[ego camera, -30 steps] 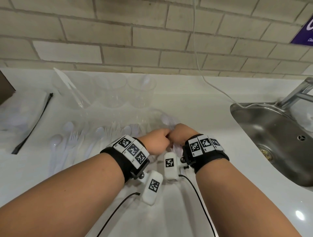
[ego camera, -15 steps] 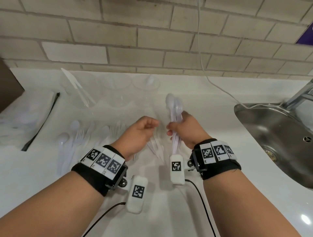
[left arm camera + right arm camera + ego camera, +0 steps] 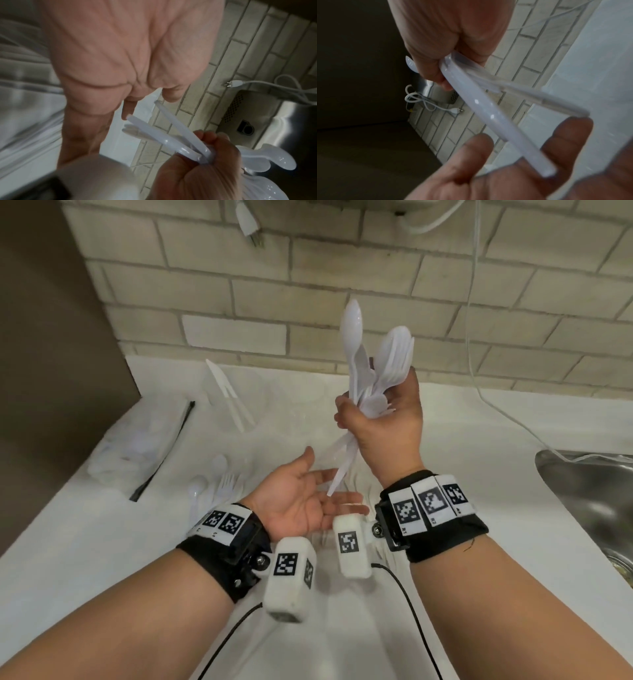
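My right hand (image 3: 373, 419) grips a bunch of white plastic spoons (image 3: 376, 364) upright above the white counter (image 3: 102, 542), bowls up and handles (image 3: 342, 470) sticking out below the fist. In the right wrist view the spoon handles (image 3: 488, 112) run out of my curled fingers. My left hand (image 3: 308, 498) lies palm up just under the handle ends, fingers straight, holding nothing. The left wrist view has the open palm (image 3: 120, 54) above and the right fist holding the spoons (image 3: 257, 158) below.
Loose white forks and spoons (image 3: 219, 484) lie on the counter at left, beside a clear bag with a black strip (image 3: 144, 450). Clear cups (image 3: 239, 398) with knives stand at the back. A steel sink (image 3: 589, 508) is at right. A white cable and plug (image 3: 250, 224) hang on the brick wall.
My right hand has risen from the counter with the bunch of spoons. My left hand let go, opened and turned palm up under the handles. The head view tilted up and moved closer.
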A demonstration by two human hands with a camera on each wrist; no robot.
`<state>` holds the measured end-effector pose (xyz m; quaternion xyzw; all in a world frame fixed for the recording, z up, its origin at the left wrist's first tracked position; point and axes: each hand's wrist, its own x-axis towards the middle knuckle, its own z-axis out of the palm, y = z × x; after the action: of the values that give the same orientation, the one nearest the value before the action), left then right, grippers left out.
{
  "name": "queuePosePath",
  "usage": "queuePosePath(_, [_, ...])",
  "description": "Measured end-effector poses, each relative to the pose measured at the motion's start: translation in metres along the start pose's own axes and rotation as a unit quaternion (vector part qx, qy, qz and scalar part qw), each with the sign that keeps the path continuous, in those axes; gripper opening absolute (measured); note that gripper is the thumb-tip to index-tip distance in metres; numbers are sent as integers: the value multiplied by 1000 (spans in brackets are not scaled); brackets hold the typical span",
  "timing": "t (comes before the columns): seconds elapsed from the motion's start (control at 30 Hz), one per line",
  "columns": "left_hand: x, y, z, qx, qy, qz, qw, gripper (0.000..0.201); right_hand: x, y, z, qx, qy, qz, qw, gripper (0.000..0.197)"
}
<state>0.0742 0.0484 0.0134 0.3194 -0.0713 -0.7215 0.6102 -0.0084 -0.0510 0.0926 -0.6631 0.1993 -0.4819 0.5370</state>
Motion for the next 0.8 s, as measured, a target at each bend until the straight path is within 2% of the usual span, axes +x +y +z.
queuePosePath(0.1, [-5, 5, -4, -15, 1, 0, 1000, 70, -5, 6, 13, -24, -13, 25, 999, 54])
queuePosePath(0.27, [-11, 18, -9, -96, 70, 81, 990, 45, -13, 21, 24, -18, -48, 91, 994, 35])
queuePosePath(0.33, [-14, 24, -10, -94, 104, 110, 984, 44, -15, 24, 30, -14, -71, 111, 991, 28])
queuePosePath(0.43, [-23, 30, -9, -47, 140, 123, 981, 43, -17, 26, 40, 40, -87, 156, 983, 35])
queuePosePath(0.5, [-28, 32, -11, -30, 167, 121, 978, 42, -15, 27, 48, 64, -86, 160, 981, 40])
queuePosePath(0.6, [-34, 36, -13, -83, 167, 140, 972, 40, -15, 31, 60, 72, -80, 159, 981, 38])
queuePosePath(0.67, [-38, 41, -11, -103, 154, 169, 968, 36, -18, 35, 68, 51, -101, 167, 980, 31])
queuePosePath(0.73, [-43, 45, -10, -72, 162, 171, 969, 37, -22, 38, 73, 34, -116, 169, 978, 16])
queuePosePath(0.8, [-45, 48, -16, -57, 172, 152, 972, 48, -21, 39, 77, 43, -113, 166, 979, 17])
